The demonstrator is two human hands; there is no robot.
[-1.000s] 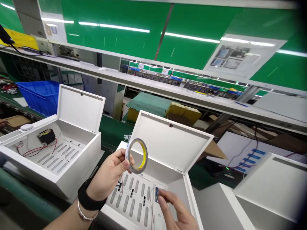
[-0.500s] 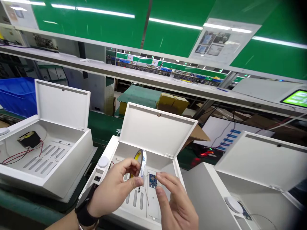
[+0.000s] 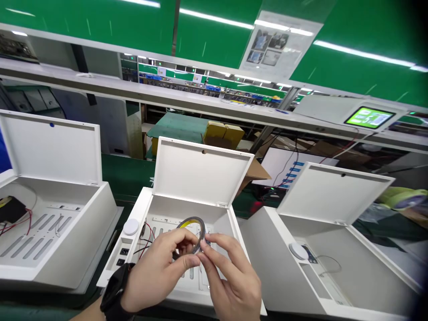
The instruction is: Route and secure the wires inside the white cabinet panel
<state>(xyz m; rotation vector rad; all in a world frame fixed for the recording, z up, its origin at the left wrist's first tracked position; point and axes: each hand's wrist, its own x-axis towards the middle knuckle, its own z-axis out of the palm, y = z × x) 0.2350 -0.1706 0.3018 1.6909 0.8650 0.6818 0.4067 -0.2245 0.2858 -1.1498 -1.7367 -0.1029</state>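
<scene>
A thin roll of dark-edged tape with a yellow inner side is held upright over the middle white box. My left hand wraps its thumb and fingers round the roll's lower left part. The fingertips of my right hand pinch at the roll's right edge, touching the left thumb tip. Both hands are over the open box, whose lid stands raised behind them. Its slotted floor and the board inside are mostly hidden by the hands. Red and black wires show at the box's left inside.
To the left stands another open white box with a black part and wires inside. A third open box is on the right. Behind them run a long shelf and a lit green screen.
My right hand has moved left to the tape roll, and its fingers have closed at the edge. The roll has turned and shows its dark side. The view has shifted right.
</scene>
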